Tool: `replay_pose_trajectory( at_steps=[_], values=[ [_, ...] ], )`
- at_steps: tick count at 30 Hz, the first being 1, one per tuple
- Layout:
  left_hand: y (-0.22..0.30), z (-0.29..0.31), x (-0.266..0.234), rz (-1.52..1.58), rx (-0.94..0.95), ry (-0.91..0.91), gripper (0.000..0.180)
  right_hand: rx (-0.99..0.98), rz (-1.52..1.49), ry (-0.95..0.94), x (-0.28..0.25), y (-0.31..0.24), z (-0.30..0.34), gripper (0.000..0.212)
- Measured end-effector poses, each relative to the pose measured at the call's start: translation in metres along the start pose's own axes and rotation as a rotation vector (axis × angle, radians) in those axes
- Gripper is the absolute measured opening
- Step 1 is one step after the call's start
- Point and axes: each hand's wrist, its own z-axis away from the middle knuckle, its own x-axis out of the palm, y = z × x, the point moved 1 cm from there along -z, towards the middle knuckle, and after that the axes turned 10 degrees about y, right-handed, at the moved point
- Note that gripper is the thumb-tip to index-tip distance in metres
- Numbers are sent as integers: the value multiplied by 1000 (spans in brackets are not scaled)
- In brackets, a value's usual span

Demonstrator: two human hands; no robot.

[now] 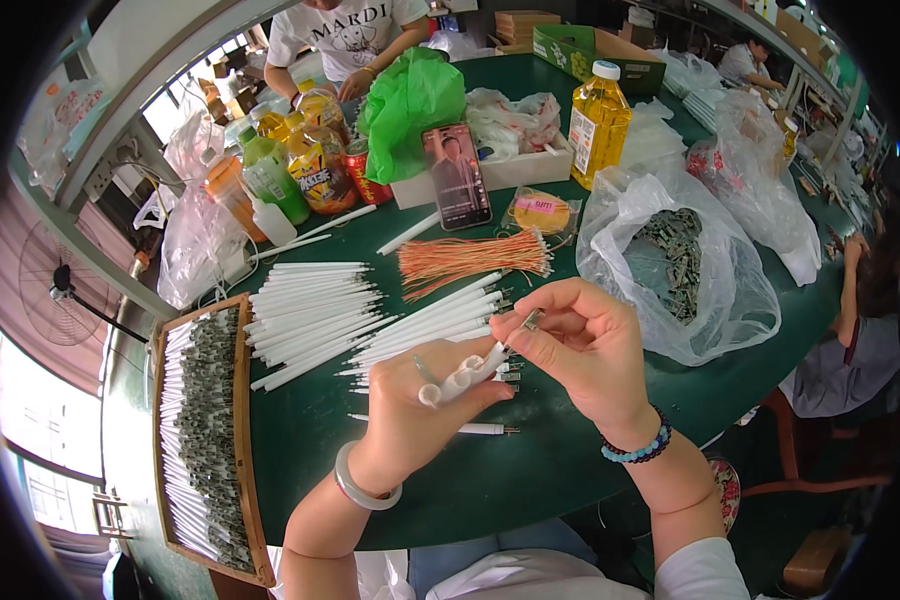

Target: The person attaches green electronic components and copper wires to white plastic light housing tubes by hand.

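My left hand (410,405) grips a small bunch of white plastic tubes (460,378), their open ends pointing at me. My right hand (580,345) pinches a small metal part (530,321) at the tip of one of these tubes. Just beyond my hands a loose pile of white tubes (425,325) with metal tips lies on the green table (530,460). One single tube (480,429) lies below my left hand. A bundle of orange wires (470,258) sits behind the pile.
A second heap of white tubes (305,315) lies left. A wooden tray (242,440) of finished tubes sits at the table's left edge. A clear bag of metal parts (675,265), a propped phone (457,178), drink bottles (300,165) and an oil bottle (597,125) stand behind. Other people sit around the table.
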Motion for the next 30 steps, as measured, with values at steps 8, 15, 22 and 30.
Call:
replay_pose_trajectory(
  at_steps=[8, 15, 22, 30],
  values=[
    [4, -1, 2, -93, 221, 38, 36, -38, -12, 29, 0, 3, 0, 16],
    [4, -1, 2, 15, 136, -31, 30, -168, -38, -86, -11, 12, -2, 19],
    [5, 0, 3, -63, 331, 69, 34, -450, 283, -121, -9, 9, 5, 33],
    [0, 4, -1, -233, 565, 91, 42, -427, 102, 37, -5, 25, 23, 32]
  ],
)
